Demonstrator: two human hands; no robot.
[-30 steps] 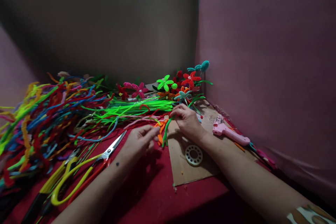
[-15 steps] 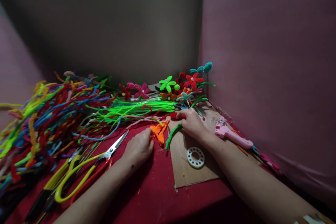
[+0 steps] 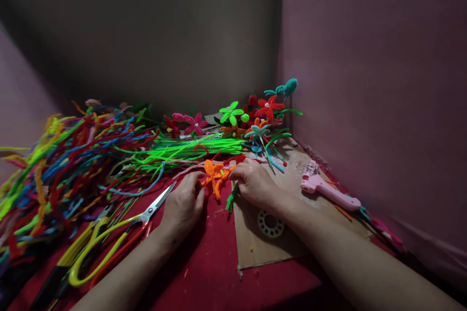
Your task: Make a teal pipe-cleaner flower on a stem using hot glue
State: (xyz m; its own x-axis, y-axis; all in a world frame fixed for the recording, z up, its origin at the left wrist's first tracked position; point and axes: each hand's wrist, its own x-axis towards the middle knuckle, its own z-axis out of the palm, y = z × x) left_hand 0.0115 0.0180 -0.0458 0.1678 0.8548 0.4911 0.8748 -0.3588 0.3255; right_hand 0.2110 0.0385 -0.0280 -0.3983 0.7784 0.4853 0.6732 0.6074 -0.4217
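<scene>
An orange pipe-cleaner flower [image 3: 214, 174] stands between my two hands over the red table. My left hand [image 3: 183, 203] has its fingers curled against the flower's left side. The fingers of my right hand [image 3: 255, 182] are closed on the flower's right side and on its green stem [image 3: 231, 197], which hangs down past the cardboard's edge. Both hands rest low on the table.
A big heap of coloured pipe cleaners [image 3: 62, 165] and bright green ones [image 3: 193, 148] fill the left. Finished flowers [image 3: 255, 114] stand in the back corner. Yellow-handled scissors [image 3: 120, 235], a pink glue gun [image 3: 328, 190], a cardboard sheet [image 3: 292, 240] and a white ring [image 3: 270, 224] lie nearby.
The orange flower has been lifted from lying flat to upright between my hands. My right hand moved left and nearer, off the red piece; my left hand closed in on the flower.
</scene>
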